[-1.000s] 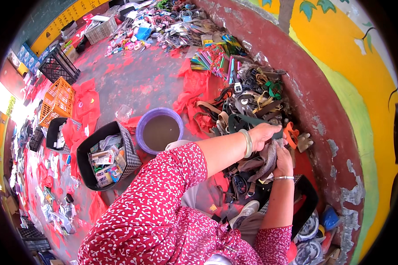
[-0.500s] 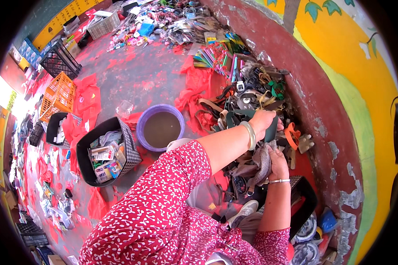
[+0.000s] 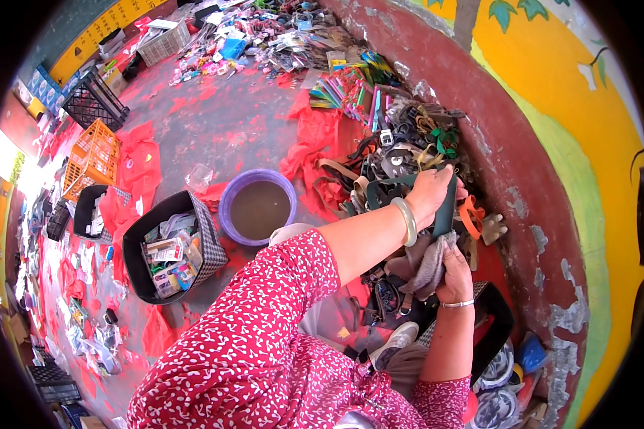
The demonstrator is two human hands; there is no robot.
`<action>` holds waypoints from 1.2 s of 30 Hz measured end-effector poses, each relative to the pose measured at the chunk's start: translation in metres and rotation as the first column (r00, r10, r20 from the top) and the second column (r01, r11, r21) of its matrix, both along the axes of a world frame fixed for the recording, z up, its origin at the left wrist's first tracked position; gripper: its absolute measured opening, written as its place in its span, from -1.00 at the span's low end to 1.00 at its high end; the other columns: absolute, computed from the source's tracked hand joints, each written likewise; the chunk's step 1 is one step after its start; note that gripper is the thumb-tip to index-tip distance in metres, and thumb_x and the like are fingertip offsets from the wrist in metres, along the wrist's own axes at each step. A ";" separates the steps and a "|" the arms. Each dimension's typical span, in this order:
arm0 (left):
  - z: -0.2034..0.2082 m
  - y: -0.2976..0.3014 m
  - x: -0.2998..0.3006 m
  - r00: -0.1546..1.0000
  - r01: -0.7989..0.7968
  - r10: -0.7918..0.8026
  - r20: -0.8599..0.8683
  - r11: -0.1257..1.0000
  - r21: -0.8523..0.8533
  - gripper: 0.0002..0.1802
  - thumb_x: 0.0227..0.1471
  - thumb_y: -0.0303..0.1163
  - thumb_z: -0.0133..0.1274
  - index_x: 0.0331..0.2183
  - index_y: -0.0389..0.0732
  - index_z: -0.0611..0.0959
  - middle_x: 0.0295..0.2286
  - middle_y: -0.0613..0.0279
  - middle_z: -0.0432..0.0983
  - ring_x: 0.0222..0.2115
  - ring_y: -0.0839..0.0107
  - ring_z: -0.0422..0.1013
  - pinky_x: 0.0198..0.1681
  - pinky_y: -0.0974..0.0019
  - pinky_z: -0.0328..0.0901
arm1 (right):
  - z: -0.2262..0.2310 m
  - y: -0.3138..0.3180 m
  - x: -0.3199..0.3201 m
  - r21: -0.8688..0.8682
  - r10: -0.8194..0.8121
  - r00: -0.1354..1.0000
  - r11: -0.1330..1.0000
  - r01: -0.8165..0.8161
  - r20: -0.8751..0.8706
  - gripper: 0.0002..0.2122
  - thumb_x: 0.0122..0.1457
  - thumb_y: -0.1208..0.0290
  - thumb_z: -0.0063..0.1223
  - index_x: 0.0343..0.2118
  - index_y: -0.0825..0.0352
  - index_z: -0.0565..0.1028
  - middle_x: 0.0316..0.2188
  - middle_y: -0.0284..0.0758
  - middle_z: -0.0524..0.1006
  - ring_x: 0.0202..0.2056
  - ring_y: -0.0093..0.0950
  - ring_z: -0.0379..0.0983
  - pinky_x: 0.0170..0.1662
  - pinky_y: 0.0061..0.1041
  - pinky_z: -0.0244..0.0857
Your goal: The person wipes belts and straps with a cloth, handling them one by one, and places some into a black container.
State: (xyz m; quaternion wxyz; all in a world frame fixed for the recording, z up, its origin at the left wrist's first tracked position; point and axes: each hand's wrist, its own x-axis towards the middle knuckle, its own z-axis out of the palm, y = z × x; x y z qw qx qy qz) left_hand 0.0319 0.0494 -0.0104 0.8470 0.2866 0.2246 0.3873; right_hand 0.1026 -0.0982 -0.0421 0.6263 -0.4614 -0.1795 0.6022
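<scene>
Strap [image 3: 444,218], dark green and flat, now shows as a bare straight stretch between your two hands. A second ago they were almost together, with the grey cloth [image 3: 429,268] bunched right up to your left fingertips; since then your left hand [image 3: 429,196] has moved up and away. That gap appears to leave more of the strap exposed to the cloth, which meets its lower end.

Your left grip is pinching the strap near the top of that stretch. Your right hand [image 3: 456,275] is pressed together on the cloth, thumb uppermost; whether it also clamps the strap beneath, you cannot tell from here.

Both things are held above the pile of belts and straps [image 3: 416,154] by the wall [image 3: 515,164]. Just right of your hands lie an orange loop [image 3: 466,213] and a pale glove [image 3: 492,229]. The purple basin [image 3: 225,211] has stayed put, well to your left.
</scene>
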 end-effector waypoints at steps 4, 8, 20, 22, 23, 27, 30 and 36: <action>-0.001 0.008 -0.009 0.995 -0.081 0.084 0.055 0.995 -0.064 -0.62 0.12 -0.15 -0.25 -0.47 -0.28 0.44 -0.57 0.12 0.44 -0.52 0.36 0.41 -0.45 0.33 0.31 | 0.005 0.001 -0.008 0.119 0.079 0.997 0.990 -0.079 0.004 -0.76 0.12 0.46 -0.10 -0.15 0.40 0.31 -0.30 -0.31 0.44 -0.27 -0.44 0.40 -0.16 -0.43 0.30; 0.007 0.004 -0.012 0.990 0.042 -0.021 0.140 0.988 -0.147 -0.60 0.07 -0.09 -0.17 -0.45 -0.27 0.44 -0.54 0.11 0.46 -0.51 0.34 0.42 -0.40 0.33 0.31 | -0.002 0.006 -0.005 0.171 -0.021 0.998 0.985 0.010 0.062 -0.76 0.11 0.51 -0.15 -0.14 0.44 0.31 -0.28 -0.28 0.45 -0.25 -0.42 0.41 -0.14 -0.44 0.30; -0.020 -0.020 0.001 0.996 0.069 -0.068 0.049 0.997 -0.019 -0.65 0.13 -0.20 -0.24 -0.37 -0.33 0.44 -0.39 0.04 0.47 -0.30 0.30 0.40 -0.16 0.30 0.28 | -0.009 0.016 0.009 0.092 -0.023 0.993 0.996 0.013 0.112 -0.65 0.10 0.51 -0.19 -0.01 0.42 0.23 -0.15 -0.25 0.40 -0.18 -0.40 0.39 -0.11 -0.43 0.28; -0.012 -0.016 -0.002 0.997 0.022 -0.018 0.068 0.998 -0.056 -0.65 0.12 -0.18 -0.24 -0.37 -0.30 0.45 -0.40 0.05 0.47 -0.30 0.30 0.41 -0.16 0.29 0.28 | 0.001 0.014 -0.001 0.141 -0.028 0.998 0.990 0.019 0.064 -0.64 0.09 0.57 -0.17 -0.01 0.39 0.22 -0.13 -0.26 0.38 -0.15 -0.41 0.37 -0.09 -0.43 0.27; -0.011 -0.018 -0.004 0.997 0.033 -0.028 0.068 0.997 -0.071 -0.64 0.12 -0.17 -0.24 -0.36 -0.30 0.45 -0.39 0.04 0.47 -0.30 0.29 0.40 -0.16 0.29 0.27 | -0.004 0.014 -0.003 0.162 -0.060 0.995 0.986 0.047 0.074 -0.65 0.10 0.57 -0.18 -0.01 0.39 0.22 -0.13 -0.27 0.38 -0.14 -0.41 0.36 -0.09 -0.44 0.26; -0.013 -0.027 -0.002 0.995 0.043 -0.031 0.093 0.991 -0.129 -0.62 0.12 -0.15 -0.24 -0.34 -0.30 0.45 -0.38 0.03 0.47 -0.30 0.28 0.40 -0.16 0.30 0.27 | -0.014 0.019 -0.008 0.170 -0.219 0.963 0.967 0.192 0.159 -0.71 0.13 0.54 -0.20 -0.06 0.41 0.27 -0.20 -0.29 0.42 -0.20 -0.46 0.39 -0.15 -0.50 0.29; -0.015 -0.034 -0.003 0.984 0.109 -0.071 0.161 0.964 -0.244 -0.63 0.12 -0.17 -0.23 -0.34 -0.31 0.45 -0.39 0.05 0.45 -0.31 0.30 0.39 -0.17 0.31 0.27 | -0.018 0.021 -0.007 0.183 -0.302 0.899 0.950 0.254 0.319 -0.75 0.19 0.42 -0.24 -0.12 0.42 0.33 -0.25 -0.31 0.44 -0.27 -0.50 0.41 -0.21 -0.56 0.30; -0.030 -0.042 0.008 0.989 0.128 -0.121 0.086 0.988 -0.085 -0.72 0.12 -0.27 -0.24 -0.34 -0.29 0.44 -0.39 0.18 0.41 -0.31 0.41 0.34 -0.19 0.36 0.27 | -0.002 0.024 -0.006 0.113 -0.367 0.890 0.930 0.349 0.270 -0.74 0.22 0.33 -0.27 -0.22 0.40 0.40 -0.34 -0.38 0.45 -0.35 -0.60 0.38 -0.28 -0.65 0.28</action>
